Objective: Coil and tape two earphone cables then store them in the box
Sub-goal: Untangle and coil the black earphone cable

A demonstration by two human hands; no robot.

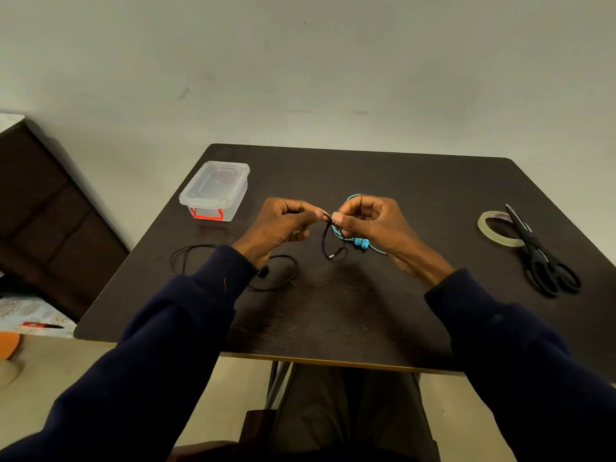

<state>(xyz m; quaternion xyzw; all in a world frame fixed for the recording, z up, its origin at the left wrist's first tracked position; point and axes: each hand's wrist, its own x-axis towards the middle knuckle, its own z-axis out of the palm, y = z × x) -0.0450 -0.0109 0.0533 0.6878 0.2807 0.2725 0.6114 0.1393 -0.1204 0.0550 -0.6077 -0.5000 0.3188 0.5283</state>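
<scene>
Both hands are raised over the middle of the dark brown worktop (366,311), fingertips almost meeting.

Left hand (283,225): grip closed, thumb and forefinger pinching the black earphone cable (324,241).

Right hand (370,221): grip closed around the bunched turquoise earphone cable (353,196), and its fingertips also pinch the black one just beside the left pinch. I see the turquoise earbuds hanging below this palm.

Between the two pinches, a short loop of black cable hangs down, its plug end just above the worktop. The rest of the black cable runs under the left wrist and lies in loose loops toward the worktop's left edge.

The clear plastic box with the red latch (215,190) sits near the far left corner, lid on, well apart from the hands.

At the right edge lie a roll of clear tape (496,228) and black-handled scissors (546,261). The scissor blades rest across the roll.
</scene>
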